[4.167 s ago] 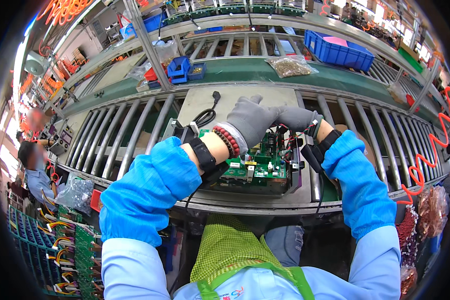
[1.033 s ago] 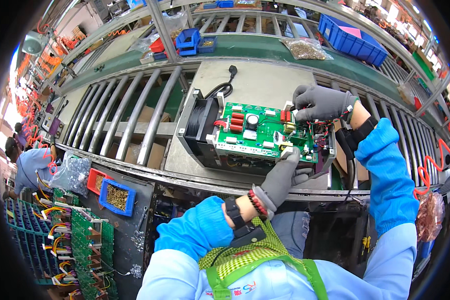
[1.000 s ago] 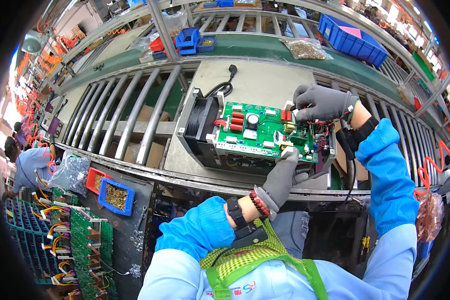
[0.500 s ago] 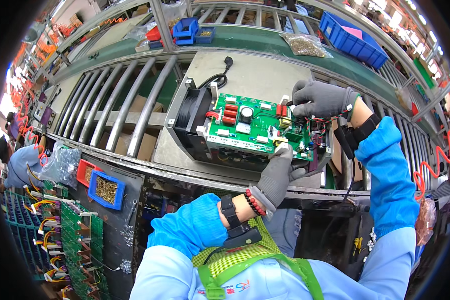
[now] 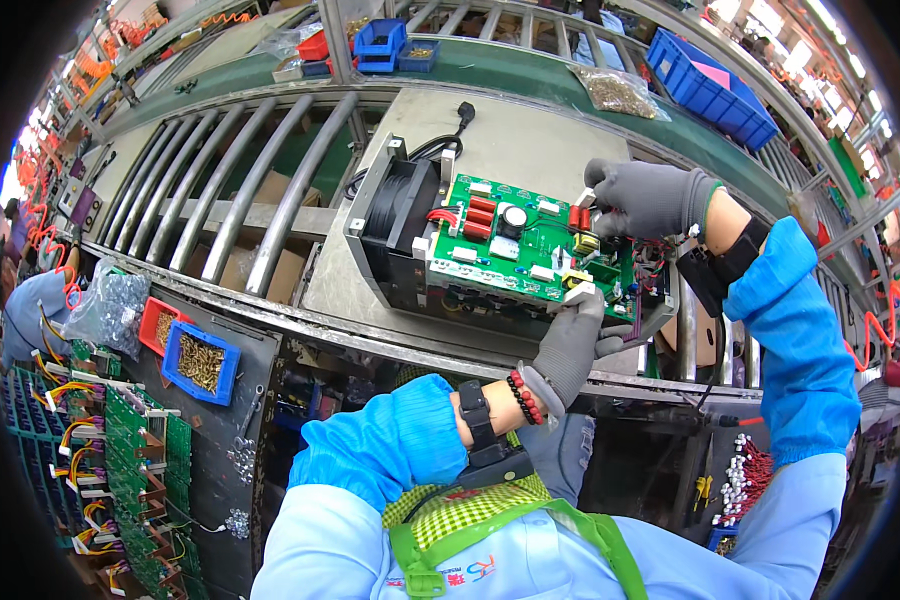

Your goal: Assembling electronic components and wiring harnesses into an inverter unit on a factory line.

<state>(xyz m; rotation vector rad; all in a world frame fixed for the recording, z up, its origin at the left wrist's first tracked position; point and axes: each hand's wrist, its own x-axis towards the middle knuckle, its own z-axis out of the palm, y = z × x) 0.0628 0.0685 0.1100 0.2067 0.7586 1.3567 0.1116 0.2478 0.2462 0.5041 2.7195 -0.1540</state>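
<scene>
A green circuit board (image 5: 515, 247) with red, white and black parts lies on top of a dark metal unit (image 5: 390, 225) with a black fan at its left end. My left hand (image 5: 568, 350), in a grey glove, grips the board's near edge by a white corner bracket (image 5: 576, 294); its thumb is lower, beside the unit. My gloved right hand (image 5: 650, 200) is closed at the far right edge, its fingertips around another white bracket (image 5: 587, 197). Thin wires (image 5: 653, 262) crowd the unit's right end, partly under the right hand.
Metal rollers (image 5: 255, 195) run left of the unit. A black power plug (image 5: 466, 112) lies behind it. Blue bin (image 5: 202, 364) and red bin (image 5: 156, 322) hold small metal parts at left, near upright green boards (image 5: 135, 455). Red wires with white connectors (image 5: 748, 480) lie lower right.
The view has shifted, so the unit and both hands appear slightly farther right. Both hands stay at the same places on the board. More of the red wires at lower right shows.
</scene>
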